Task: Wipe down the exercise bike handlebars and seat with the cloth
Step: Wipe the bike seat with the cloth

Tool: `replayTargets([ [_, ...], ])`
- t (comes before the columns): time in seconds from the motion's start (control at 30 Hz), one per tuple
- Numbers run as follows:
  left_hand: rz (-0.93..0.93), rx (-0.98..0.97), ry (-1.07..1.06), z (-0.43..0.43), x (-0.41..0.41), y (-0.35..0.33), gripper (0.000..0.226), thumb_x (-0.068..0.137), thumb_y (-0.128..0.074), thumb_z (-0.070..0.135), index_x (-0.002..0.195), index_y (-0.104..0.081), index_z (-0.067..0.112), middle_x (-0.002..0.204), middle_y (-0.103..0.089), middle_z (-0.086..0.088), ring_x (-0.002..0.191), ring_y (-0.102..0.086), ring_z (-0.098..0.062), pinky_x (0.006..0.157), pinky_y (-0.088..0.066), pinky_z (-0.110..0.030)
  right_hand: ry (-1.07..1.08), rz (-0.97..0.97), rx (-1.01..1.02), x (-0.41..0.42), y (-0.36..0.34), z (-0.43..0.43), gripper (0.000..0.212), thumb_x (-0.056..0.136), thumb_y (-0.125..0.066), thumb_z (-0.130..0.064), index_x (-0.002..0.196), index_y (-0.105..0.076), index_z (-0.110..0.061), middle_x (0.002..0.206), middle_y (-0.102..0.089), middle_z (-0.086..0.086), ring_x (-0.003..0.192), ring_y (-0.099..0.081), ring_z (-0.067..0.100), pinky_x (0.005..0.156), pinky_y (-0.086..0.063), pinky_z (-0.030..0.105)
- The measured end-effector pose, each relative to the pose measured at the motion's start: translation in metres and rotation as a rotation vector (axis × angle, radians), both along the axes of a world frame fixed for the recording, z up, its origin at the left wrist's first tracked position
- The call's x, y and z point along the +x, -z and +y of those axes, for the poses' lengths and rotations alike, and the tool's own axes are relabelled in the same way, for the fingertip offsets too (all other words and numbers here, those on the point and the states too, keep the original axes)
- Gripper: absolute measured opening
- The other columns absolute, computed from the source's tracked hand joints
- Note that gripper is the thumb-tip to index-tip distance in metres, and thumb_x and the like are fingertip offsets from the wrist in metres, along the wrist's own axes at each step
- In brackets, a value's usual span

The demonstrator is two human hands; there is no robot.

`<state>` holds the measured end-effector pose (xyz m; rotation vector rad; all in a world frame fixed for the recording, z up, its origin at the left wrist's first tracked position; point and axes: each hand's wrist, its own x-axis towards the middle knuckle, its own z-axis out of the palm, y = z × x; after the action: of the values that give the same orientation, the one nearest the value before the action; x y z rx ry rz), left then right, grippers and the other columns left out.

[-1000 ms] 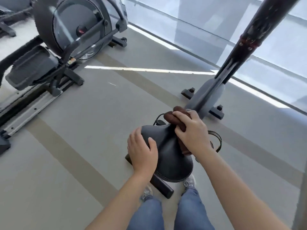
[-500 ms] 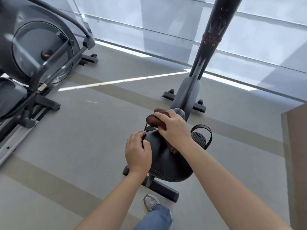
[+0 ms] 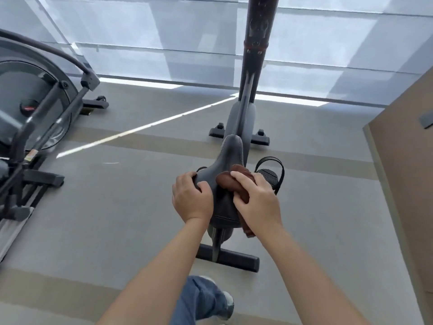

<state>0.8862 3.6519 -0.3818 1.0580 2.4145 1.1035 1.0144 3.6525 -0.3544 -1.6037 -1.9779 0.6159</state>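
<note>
At the middle of the view, just below the person's head, the black seat [image 3: 228,165] of the exercise bike stands with its narrow nose pointing away toward the upright post [image 3: 256,43]. The left hand [image 3: 191,200] grips the seat's left edge, fingers curled over the rim and thumb lying on the top surface. The right hand [image 3: 257,202] holds a bunched brown cloth [image 3: 236,181] and presses it against the right side of the seat, fingers bent over the wad; one end of the cloth shows ahead of the fingertips and another end hangs out below the heel of the palm, past the seat's rear edge. Just beside the right hand, a ribbed pedal [image 3: 267,174] with a black strap looped over it sticks out to the right. Under the seat the rear foot bar [image 3: 232,258] lies across the grey floor [image 3: 117,207], and the front foot bar [image 3: 216,132] sits farther off at the base of the post. A jeans-clad leg [image 3: 199,299] and a shoe [image 3: 228,299] show at the bottom edge. An elliptical machine [image 3: 35,102] stands well apart at the left, a frosted glass wall [image 3: 140,31] runs along the far side, and a brown panel [image 3: 407,160] fills the right edge.
</note>
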Motion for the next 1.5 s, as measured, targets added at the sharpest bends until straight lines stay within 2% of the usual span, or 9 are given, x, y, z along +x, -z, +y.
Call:
replayTargets([
  [0.23, -0.013, 0.026, 0.024, -0.002, 0.001, 0.0, 0.028, 0.076, -0.051, 0.009, 0.102, -0.06, 0.009, 0.107, -0.061, -0.009, 0.097, -0.051, -0.028, 0.082, -0.039, -0.039, 0.122, -0.052, 0.002, -0.016, 0.0, 0.009, 0.045, 0.079, -0.06, -0.018, 0.123, -0.056, -0.03, 0.111, -0.057, 0.009, 0.098, -0.055, 0.03, 0.077, -0.047, 0.036],
  [0.37, -0.03, 0.029, 0.046, -0.003, 0.0, -0.003, 0.04, 0.068, -0.041, 0.02, 0.101, -0.059, 0.007, 0.108, -0.061, -0.009, 0.097, -0.05, -0.029, 0.081, -0.038, -0.038, 0.196, -0.091, -0.023, -0.025, 0.001, 0.024, 0.046, 0.082, -0.057, -0.021, 0.126, -0.052, -0.032, 0.114, -0.056, 0.008, 0.104, -0.052, 0.028, 0.076, -0.047, 0.037],
  [0.67, -0.137, -0.077, 0.163, -0.004, -0.006, -0.004, 0.039, 0.074, -0.058, 0.021, 0.112, -0.054, 0.011, 0.124, -0.055, -0.004, 0.117, -0.042, -0.027, 0.093, -0.031, -0.041, 0.469, -0.131, -0.053, -0.039, -0.001, 0.009, 0.045, 0.084, -0.055, -0.02, 0.128, -0.05, -0.027, 0.117, -0.052, 0.014, 0.102, -0.051, 0.034, 0.078, -0.046, 0.039],
  [0.8, -0.199, -0.123, 0.358, -0.003, -0.018, -0.005, 0.048, 0.076, -0.057, 0.025, 0.122, -0.047, 0.014, 0.134, -0.046, -0.003, 0.127, -0.03, -0.024, 0.103, -0.026, -0.047, 0.714, -0.087, 0.002, -0.059, 0.002, -0.015, 0.044, 0.084, -0.055, -0.016, 0.127, -0.051, -0.025, 0.11, -0.05, 0.015, 0.101, -0.048, 0.033, 0.075, -0.046, 0.038],
  [0.9, -0.174, -0.099, 0.665, -0.011, -0.046, 0.001, 0.057, 0.08, -0.058, 0.027, 0.132, -0.039, 0.012, 0.142, -0.036, -0.005, 0.133, -0.021, -0.023, 0.11, -0.019, -0.042, 0.866, -0.069, 0.083, -0.092, 0.006, -0.036, 0.043, 0.081, -0.058, -0.011, 0.123, -0.055, -0.02, 0.109, -0.051, 0.017, 0.099, -0.047, 0.034, 0.072, -0.048, 0.04],
  [0.97, -0.168, -0.074, 0.854, -0.01, -0.072, 0.003, 0.061, 0.08, -0.061, 0.031, 0.133, -0.038, 0.011, 0.14, -0.037, -0.006, 0.131, -0.025, -0.023, 0.109, -0.023, -0.042, 0.922, -0.077, 0.139, -0.116, 0.012, -0.047, 0.042, 0.077, -0.062, -0.007, 0.119, -0.059, -0.017, 0.109, -0.053, 0.019, 0.095, -0.049, 0.035, 0.067, -0.048, 0.037],
  [1.1, 0.005, -0.045, 1.248, 0.015, -0.111, -0.002, 0.065, 0.075, -0.067, 0.04, 0.128, -0.043, 0.013, 0.135, -0.04, -0.006, 0.125, -0.031, -0.021, 0.106, -0.03, -0.04, 0.95, -0.069, 0.144, -0.115, 0.011, -0.038, 0.04, 0.076, -0.064, -0.01, 0.116, -0.061, -0.017, 0.108, -0.054, 0.018, 0.095, -0.05, 0.036, 0.072, -0.049, 0.04],
  [1.3, 0.507, 0.034, 1.745, 0.09, -0.108, -0.019, 0.087, 0.069, -0.061, 0.062, 0.139, -0.031, 0.019, 0.15, -0.024, -0.004, 0.138, -0.011, -0.021, 0.111, -0.007, -0.04, 1.017, -0.017, -0.081, -0.064, 0.003, 0.007, 0.043, 0.082, -0.056, -0.021, 0.124, -0.054, -0.028, 0.112, -0.052, 0.014, 0.103, -0.05, 0.035, 0.084, -0.043, 0.037],
  [1.5, 0.746, 0.184, 1.99, 0.134, -0.072, -0.026, 0.066, 0.085, -0.043, 0.057, 0.139, -0.033, 0.021, 0.15, -0.026, -0.002, 0.139, -0.013, -0.021, 0.111, -0.001, -0.042, 1.057, 0.111, -0.078, -0.059, 0.002, -0.009, 0.043, 0.081, -0.058, -0.018, 0.123, -0.055, -0.029, 0.108, -0.053, 0.011, 0.103, -0.05, 0.031, 0.088, -0.042, 0.034],
])
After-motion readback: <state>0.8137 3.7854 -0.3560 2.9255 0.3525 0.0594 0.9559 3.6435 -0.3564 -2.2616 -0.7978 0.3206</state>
